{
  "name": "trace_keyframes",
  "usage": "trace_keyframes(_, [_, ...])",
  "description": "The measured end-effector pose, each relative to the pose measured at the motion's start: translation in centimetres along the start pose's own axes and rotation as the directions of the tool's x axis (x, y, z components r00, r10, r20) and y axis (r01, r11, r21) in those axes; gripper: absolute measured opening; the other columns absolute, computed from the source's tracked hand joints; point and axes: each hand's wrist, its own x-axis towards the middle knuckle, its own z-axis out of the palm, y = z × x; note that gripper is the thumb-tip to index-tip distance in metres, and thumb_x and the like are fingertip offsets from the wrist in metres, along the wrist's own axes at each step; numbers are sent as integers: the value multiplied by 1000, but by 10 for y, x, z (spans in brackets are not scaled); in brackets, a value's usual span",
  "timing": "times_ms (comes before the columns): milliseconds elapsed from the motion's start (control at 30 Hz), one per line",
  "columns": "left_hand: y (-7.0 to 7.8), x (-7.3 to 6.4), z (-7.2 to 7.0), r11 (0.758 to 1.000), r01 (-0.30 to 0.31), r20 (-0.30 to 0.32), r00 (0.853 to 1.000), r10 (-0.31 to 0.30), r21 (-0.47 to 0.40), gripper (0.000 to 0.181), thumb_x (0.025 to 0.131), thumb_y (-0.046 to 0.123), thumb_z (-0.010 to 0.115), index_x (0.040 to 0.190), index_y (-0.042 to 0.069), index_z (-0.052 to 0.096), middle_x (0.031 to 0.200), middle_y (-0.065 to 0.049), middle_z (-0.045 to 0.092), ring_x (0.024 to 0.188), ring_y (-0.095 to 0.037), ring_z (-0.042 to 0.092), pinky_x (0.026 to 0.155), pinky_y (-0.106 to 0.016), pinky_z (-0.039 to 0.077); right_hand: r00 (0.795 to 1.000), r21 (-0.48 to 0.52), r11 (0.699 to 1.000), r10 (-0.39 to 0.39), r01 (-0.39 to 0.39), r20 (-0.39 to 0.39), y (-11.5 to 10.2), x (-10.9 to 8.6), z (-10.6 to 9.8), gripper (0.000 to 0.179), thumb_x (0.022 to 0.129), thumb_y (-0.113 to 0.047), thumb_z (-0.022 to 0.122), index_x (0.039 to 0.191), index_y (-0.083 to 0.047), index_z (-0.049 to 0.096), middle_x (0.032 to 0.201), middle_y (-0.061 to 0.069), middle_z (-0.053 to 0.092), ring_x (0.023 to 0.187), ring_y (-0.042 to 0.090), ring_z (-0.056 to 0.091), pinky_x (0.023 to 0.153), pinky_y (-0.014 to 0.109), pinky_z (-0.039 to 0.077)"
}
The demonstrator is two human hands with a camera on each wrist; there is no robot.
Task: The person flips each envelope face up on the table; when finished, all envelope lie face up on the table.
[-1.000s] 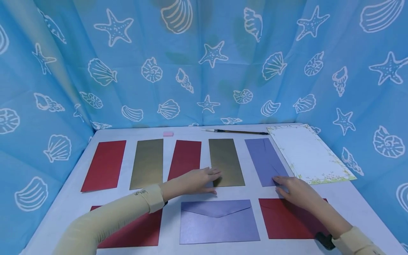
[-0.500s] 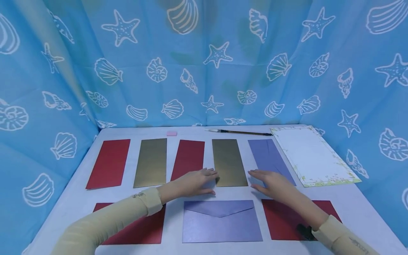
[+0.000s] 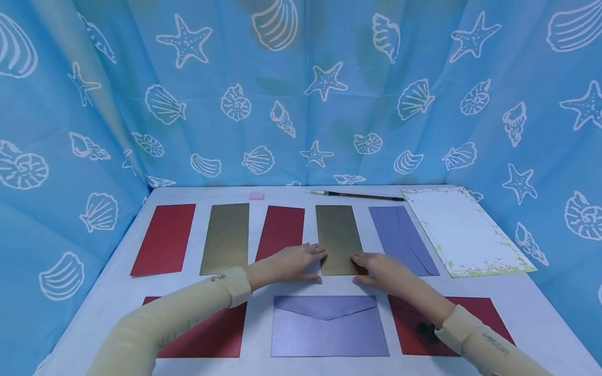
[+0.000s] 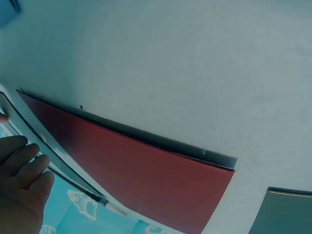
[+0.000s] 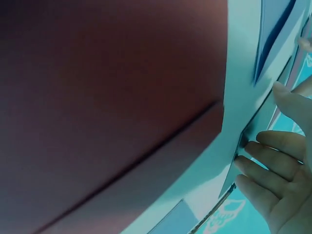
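A gold envelope (image 3: 337, 230) lies flat in the back row, upright to the view, between my two hands. My left hand (image 3: 291, 262) reaches over the lower end of a red envelope (image 3: 280, 227), its fingertips at the gold one's left edge. From the other side my right hand (image 3: 388, 272) touches the gold envelope's lower right edge with fairly straight fingers. It partly overlaps the purple envelope (image 3: 400, 235) to its right. In the right wrist view, the fingers (image 5: 263, 170) spread apart beside the gold envelope's edge.
Further left lie a gold envelope (image 3: 226, 237) and a red one (image 3: 165, 237). In front are a purple envelope (image 3: 331, 334) and red envelopes (image 3: 221, 334) on either side, partly under my sleeves. A pink eraser (image 3: 256, 196), a brush (image 3: 362, 196) and bordered paper (image 3: 465, 230) lie behind.
My right hand has moved left from the back-row purple envelope to the gold envelope's right edge. The left hand stays almost in place at its left edge. The head view shifts slightly.
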Motion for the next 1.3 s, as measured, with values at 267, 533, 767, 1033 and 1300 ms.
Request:
trace_keyframes(267, [-3,7,1,1000,-12,21,1000,12,2,61,94,46,59,141,8,50,142,-7,50,130,-21,48,100,-31,43,1000,10,1000,-1,1,-3,-1,3,5,49,87,-25,72,123,6,62,121,23,62,108,34,63,86,44,53])
trace_keyframes(533, [-4,8,0,996,-48,30,998,46,79,54,96,43,55,139,9,53,138,-6,54,124,-17,53,96,-27,47,1000,13,1000,-7,7,-19,0,3,7,48,87,-25,73,122,5,62,120,23,63,106,34,64,84,43,54])
trace_keyframes(767, [-1,10,4,958,-104,-4,994,109,267,53,98,43,53,137,9,55,135,-6,57,121,-19,56,96,-27,46,999,35,999,25,-24,-21,-2,5,4,49,87,-25,73,121,7,62,120,23,63,108,34,63,86,44,53])
trace_keyframes(1033, [-1,4,12,867,-159,-109,966,236,472,49,101,42,47,134,8,58,132,-7,60,121,-17,56,102,-28,41,998,-68,998,7,-11,-63,-8,8,8,48,88,-30,71,114,10,65,112,22,66,96,32,67,78,42,55])
trace_keyframes(1300, [2,6,0,873,-150,-137,961,238,464,44,102,37,47,132,8,59,131,-7,60,123,-18,54,104,-30,39,984,-115,993,6,-27,-176,-11,10,14,39,84,-25,75,104,8,69,98,16,70,81,27,69,66,37,56])
